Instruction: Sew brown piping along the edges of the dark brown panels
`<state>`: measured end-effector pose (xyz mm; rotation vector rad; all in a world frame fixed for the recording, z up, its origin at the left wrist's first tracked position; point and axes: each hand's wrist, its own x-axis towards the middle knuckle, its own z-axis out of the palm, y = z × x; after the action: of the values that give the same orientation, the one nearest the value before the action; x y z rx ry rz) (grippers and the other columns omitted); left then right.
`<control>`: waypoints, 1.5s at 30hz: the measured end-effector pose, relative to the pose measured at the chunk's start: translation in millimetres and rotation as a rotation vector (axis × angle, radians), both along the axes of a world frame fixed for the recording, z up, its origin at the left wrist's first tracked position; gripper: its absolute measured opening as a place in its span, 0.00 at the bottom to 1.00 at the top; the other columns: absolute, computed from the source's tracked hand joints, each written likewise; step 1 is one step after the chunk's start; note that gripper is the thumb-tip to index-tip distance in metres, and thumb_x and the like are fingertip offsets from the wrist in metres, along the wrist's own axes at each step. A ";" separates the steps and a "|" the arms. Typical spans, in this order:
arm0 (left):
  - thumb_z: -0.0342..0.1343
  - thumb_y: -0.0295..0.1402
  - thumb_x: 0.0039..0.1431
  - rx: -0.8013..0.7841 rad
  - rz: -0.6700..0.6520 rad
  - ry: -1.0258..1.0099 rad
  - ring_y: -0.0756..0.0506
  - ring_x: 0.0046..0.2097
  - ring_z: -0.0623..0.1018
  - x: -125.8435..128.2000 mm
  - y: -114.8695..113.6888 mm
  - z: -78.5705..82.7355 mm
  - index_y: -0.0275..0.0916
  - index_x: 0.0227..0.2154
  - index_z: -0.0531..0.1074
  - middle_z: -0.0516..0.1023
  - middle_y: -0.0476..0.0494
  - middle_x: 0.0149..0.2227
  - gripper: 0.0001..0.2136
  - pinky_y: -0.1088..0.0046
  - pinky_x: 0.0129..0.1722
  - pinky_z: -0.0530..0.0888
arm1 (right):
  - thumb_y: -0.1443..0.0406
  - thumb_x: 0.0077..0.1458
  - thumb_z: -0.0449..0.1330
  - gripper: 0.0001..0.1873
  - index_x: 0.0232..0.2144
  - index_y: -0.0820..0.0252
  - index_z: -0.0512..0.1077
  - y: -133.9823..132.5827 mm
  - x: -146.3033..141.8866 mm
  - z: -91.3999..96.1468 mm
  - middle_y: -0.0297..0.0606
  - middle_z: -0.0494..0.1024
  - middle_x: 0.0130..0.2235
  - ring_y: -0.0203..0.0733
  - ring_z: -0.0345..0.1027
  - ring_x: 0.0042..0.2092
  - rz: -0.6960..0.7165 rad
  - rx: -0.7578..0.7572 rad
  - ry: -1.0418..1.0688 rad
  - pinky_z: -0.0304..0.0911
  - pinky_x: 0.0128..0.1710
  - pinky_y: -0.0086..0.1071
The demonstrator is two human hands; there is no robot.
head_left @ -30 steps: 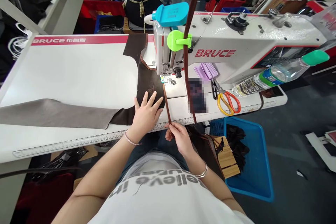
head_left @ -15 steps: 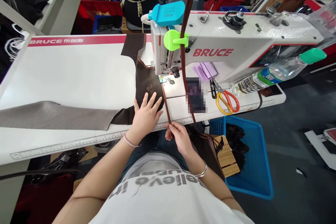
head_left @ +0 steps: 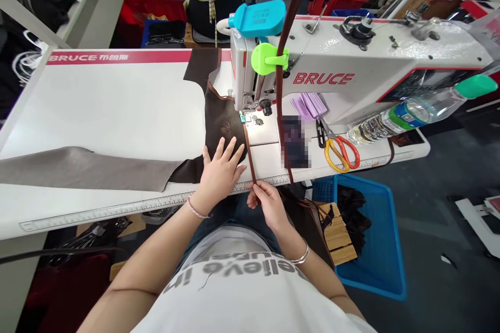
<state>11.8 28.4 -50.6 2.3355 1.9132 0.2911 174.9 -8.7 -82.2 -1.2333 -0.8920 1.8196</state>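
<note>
In the head view, the table and the sewing machine are appearing slightly farther right than half a second ago. The left hand is lying flat, fingers spread and grasping nothing, on the dark brown piece at the machine's left end. The right hand is pinching the narrow brown strip at the table's near edge.

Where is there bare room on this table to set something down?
Widest: the white tabletop bordered by the red strip, the grey material and the dark brown piece under the left hand. A narrower patch lies between grey material and printed ruler. Crowded: the right end, with purple bundle, scissors and bottle.
</note>
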 end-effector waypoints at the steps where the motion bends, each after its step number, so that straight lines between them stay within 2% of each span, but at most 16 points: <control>1: 0.39 0.42 0.68 -0.002 0.001 -0.002 0.30 0.69 0.52 0.0 0.2 -0.1 0.41 0.65 0.57 0.54 0.37 0.68 0.25 0.30 0.59 0.52 | 0.51 0.53 0.61 0.18 0.32 0.60 0.75 0.1 -0.1 0.1 0.32 0.73 0.20 0.34 0.63 0.21 -0.001 0.000 -0.001 0.57 0.23 0.29; 45: 0.41 0.47 0.67 -0.032 -0.019 0.040 0.33 0.70 0.51 -10.8 4.3 3.5 0.42 0.67 0.53 0.52 0.42 0.69 0.28 0.36 0.62 0.53 | 0.52 0.52 0.62 0.18 0.32 0.61 0.75 -0.4 2.4 -1.9 0.32 0.73 0.19 0.33 0.64 0.21 -0.013 0.014 0.029 0.57 0.22 0.27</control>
<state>1.0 32.7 -47.1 2.3548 1.8975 0.2115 177.3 -9.1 -84.2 -1.1978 -0.8773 1.8141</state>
